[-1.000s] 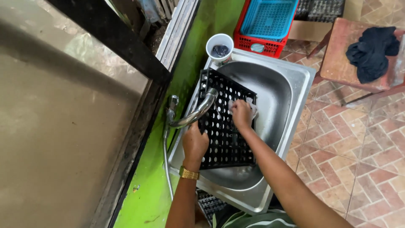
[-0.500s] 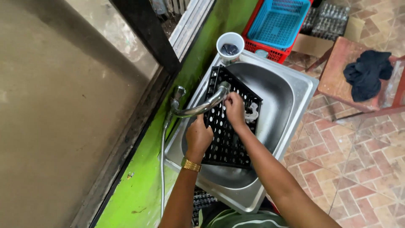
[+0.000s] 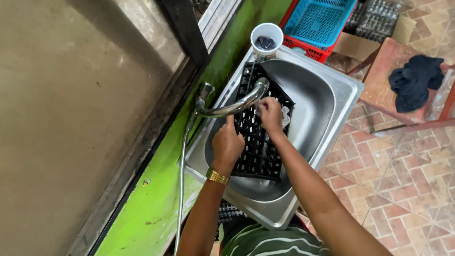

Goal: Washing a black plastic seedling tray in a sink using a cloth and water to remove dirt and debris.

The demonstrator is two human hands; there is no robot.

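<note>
Tap spout (image 3: pixel 232 108) over black tray (image 3: pixel 258 142)

A gold watch band (image 3: pixel 217 177) sat just behind the left hand (image 3: pixel 227 144) — arms bare, shirt (image 3: pixel 265 242) green-and-white striped.

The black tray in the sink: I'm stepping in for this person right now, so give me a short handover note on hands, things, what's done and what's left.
Left hand: grips the near left edge of the black perforated tray, steadying it.
Right hand: presses a whitish cloth against the tray's face, under the curved tap.
The tray leans tilted inside the steel sink; a white cup stands on the far rim.
Done: tray is in the sink and being scrubbed.
Left: how clean it is cannot be told; no water visibly runs.
</note>
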